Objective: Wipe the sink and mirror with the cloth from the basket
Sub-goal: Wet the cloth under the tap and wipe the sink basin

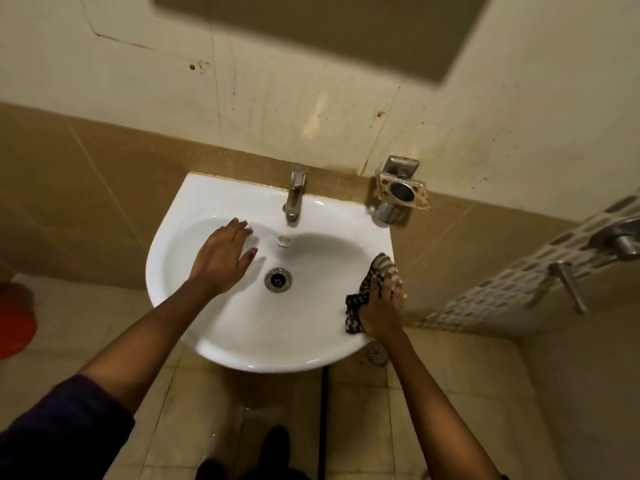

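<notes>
One head-worn wide-angle view, steeply downward over the sink, close, wall tiles ahead.

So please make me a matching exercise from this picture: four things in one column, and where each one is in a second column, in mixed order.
Things:
1. cloth
2. left hand
3. tap
4. drain

Places:
A. middle of the sink bottom
B. flat inside the basin, left of the drain
C. back rim, by the wall
D. right rim, gripped by the right hand

Pairs: 1-D, 2-B, 3-C, 4-A
</notes>
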